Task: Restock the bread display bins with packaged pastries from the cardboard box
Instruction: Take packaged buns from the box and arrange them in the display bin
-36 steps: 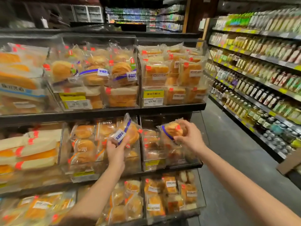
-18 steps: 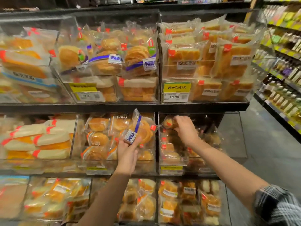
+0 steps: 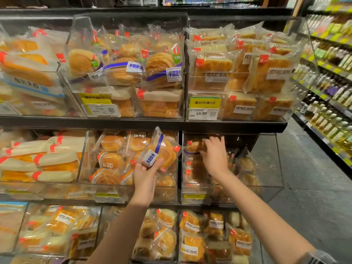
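Head view, close, facing shelves (image 3: 144, 123)

Three shelves of clear bins (image 3: 266, 168) rise one above another. The left hand (image 3: 145, 173) holds a pastry (image 3: 162, 151) before the middle shelf's centre bin (image 3: 85, 159). To its right, the right hand (image 3: 214, 155) reaches into the end bin, touching a pack (image 3: 193, 146) there. A bottle rack (image 3: 331, 103) stands across the aisle, right.

Bottle-lined shelves (image 3: 331, 77) on the right, beside grey floor (image 3: 308, 187).
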Available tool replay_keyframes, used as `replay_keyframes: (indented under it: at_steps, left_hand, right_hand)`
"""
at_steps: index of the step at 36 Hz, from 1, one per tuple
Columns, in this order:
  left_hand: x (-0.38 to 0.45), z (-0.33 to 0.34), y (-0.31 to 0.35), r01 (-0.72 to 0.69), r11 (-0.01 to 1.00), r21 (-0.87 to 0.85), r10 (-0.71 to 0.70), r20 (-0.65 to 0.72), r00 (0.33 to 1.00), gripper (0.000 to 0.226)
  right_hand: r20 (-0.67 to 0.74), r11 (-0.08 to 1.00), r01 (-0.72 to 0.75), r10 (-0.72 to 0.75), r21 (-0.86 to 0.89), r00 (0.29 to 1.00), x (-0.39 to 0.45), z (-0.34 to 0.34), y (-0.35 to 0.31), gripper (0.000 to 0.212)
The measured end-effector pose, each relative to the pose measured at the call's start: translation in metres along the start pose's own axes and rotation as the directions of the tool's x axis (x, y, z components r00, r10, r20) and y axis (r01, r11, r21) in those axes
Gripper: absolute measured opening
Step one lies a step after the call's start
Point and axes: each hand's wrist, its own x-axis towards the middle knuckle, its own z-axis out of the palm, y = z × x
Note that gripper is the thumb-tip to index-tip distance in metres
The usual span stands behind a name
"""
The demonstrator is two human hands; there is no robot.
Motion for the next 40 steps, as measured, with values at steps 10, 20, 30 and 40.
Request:
replay_keyframes:
  at_steps: [10,20,30,40]
  left_hand:
    - [-0.018,0.009,-0.006,-0.142,0.942,0.303,0.113,0.112,0.987,0.031]
    - [-0.01,-0.005,-0.007,-0.139,0.912,0.387,-0.017,0.373,0.927,0.068]
    - [-0.004,0.004,-0.004,-0.12,0.932,0.342,-0.024,0.387,0.922,0.045]
    - [-0.001,0.003,-0.011,-0.161,0.913,0.376,0.006,0.38,0.925,0.03]
  right_hand:
    - [0.453,0.262,-0.51,0.248,0.819,0.856,-0.067,-0.034,-0.062,0.064]
    - [0.305,0.271,-0.406,0.346,0.873,0.887,-0.057,-0.059,-0.04,0.086]
    - [0.03,0.953,0.189,-0.201,0.236,0.979,-0.034,-0.041,0.019,0.042]
    - [0.23,0.988,0.148,-0.136,-0.037,0.964,0.019,0.01,0.003,0.066]
